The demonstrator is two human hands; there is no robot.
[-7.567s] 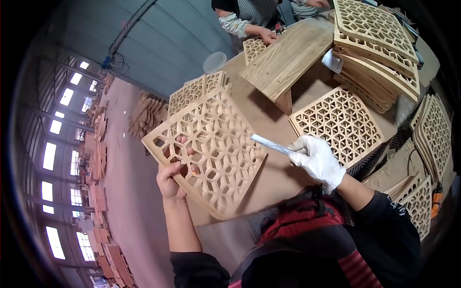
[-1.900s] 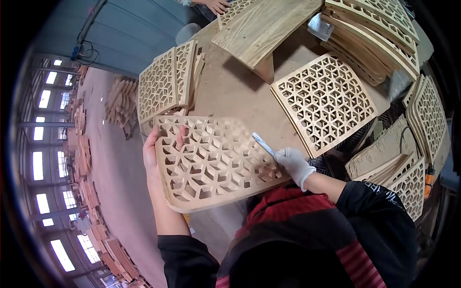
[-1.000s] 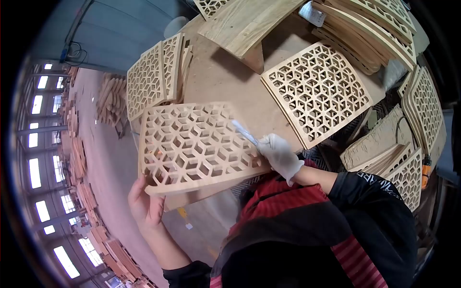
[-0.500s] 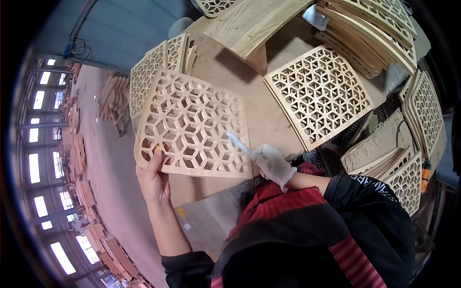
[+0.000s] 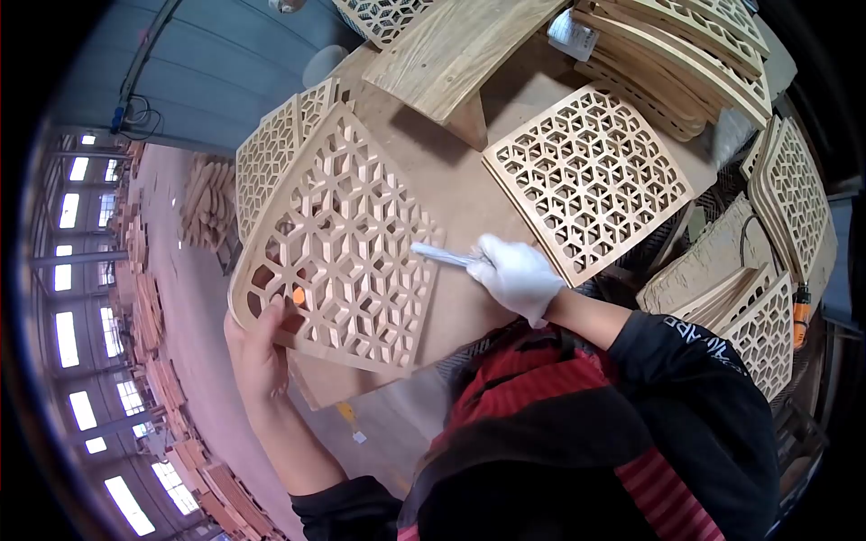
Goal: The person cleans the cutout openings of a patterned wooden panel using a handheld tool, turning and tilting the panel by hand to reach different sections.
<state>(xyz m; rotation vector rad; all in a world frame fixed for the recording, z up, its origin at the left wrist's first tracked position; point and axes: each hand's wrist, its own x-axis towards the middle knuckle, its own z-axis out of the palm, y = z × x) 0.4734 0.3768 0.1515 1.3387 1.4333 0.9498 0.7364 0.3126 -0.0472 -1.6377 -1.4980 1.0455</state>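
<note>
Left hand (image 5: 260, 352): bare, pinching the lattice panel (image 5: 343, 251) near one corner.
Lattice panel: raised at a tilt, left of the plank stand (image 5: 465, 54), on its near side.
Right hand (image 5: 519, 278): white-gloved, closed around a slim pale stick (image 5: 442, 254), tip at the panel's edge; contact unclear from here.
Panel pile (image 5: 591, 185): right of the plank stand.

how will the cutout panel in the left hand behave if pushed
The panel is probably stiff: gripped by the left hand near one corner, it shows no obvious droop. Being so heavily pierced, it may be light for its size and fragile.
</note>
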